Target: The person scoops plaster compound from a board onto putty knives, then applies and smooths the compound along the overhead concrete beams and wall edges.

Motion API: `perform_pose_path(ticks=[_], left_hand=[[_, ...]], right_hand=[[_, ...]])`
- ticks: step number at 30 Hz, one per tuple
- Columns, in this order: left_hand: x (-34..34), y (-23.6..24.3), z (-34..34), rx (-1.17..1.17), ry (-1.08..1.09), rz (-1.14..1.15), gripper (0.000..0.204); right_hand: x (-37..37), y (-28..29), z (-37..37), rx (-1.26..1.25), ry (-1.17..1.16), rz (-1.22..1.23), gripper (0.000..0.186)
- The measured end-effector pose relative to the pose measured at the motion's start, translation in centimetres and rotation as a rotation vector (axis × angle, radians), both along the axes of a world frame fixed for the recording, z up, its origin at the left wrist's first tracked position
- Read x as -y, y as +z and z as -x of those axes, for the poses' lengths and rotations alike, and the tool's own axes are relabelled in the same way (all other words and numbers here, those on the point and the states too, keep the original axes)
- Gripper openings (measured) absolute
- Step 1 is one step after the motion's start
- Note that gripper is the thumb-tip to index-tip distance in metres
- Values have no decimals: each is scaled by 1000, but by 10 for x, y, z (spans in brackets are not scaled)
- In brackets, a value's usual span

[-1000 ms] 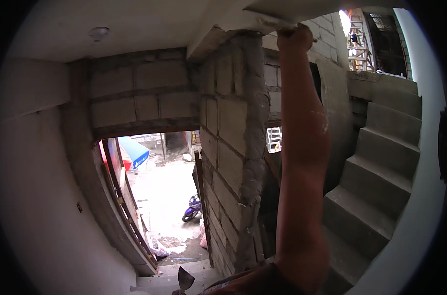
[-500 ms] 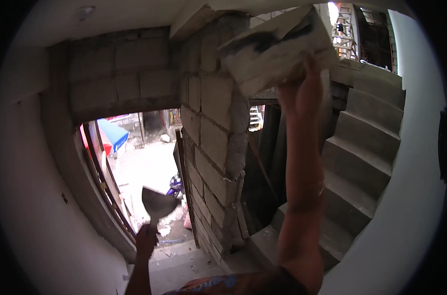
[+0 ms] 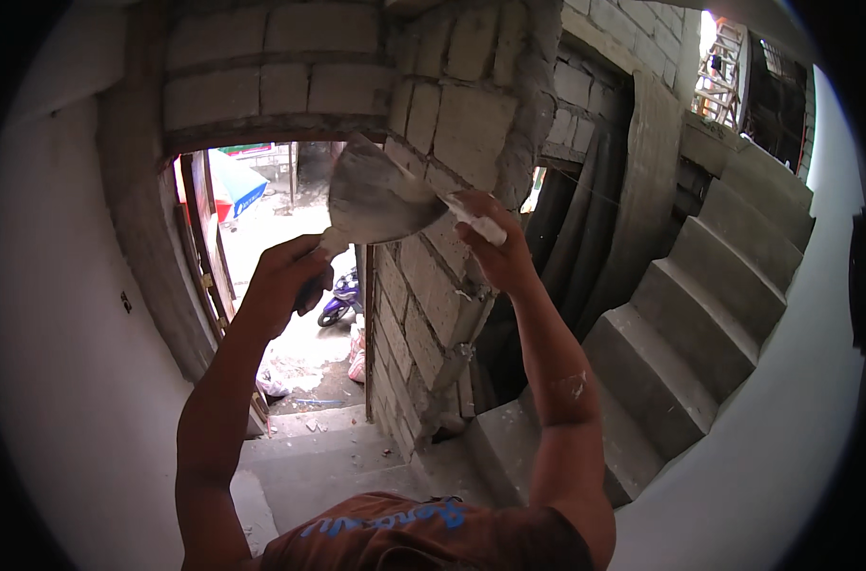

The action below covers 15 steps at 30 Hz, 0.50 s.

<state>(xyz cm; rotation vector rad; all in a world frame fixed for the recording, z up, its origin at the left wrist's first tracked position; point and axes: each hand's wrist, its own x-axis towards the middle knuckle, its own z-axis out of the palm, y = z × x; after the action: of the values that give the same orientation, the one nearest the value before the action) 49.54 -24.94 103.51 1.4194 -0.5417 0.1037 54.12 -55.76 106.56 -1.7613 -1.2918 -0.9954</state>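
My left hand (image 3: 290, 278) is raised in front of me, gripping the dark handle of a wide grey plastering blade (image 3: 376, 200) smeared with wet plaster. My right hand (image 3: 502, 255) is up beside it, closed on a flat white-edged plastering tool (image 3: 478, 223) seen edge-on, whose tip meets the right edge of the blade. Both tools are held in front of a bare block-work pillar (image 3: 461, 124).
A white plastered wall (image 3: 61, 362) stands on the left. A doorway (image 3: 290, 238) below opens to a sunlit yard with a parked scooter (image 3: 342, 297). Grey concrete stairs (image 3: 699, 314) climb on the right. Steps (image 3: 328, 457) drop toward the door.
My right hand has come down from overhead to face height. My left hand has risen with the blade from low near the doorway, and the two tools now meet. The view has tilted downward.
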Motion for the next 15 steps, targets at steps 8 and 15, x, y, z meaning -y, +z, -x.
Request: perform_pose_path(ticks=[8, 15], left_hand=[[7, -19, 3, 751, 637, -544, 40], [-34, -63, -50, 941, 1066, -874, 35]], right_hand=[[-16, -59, -55, -1117, 398, -955, 24], [-30, -19, -87, -1036, 749, -1079, 30]])
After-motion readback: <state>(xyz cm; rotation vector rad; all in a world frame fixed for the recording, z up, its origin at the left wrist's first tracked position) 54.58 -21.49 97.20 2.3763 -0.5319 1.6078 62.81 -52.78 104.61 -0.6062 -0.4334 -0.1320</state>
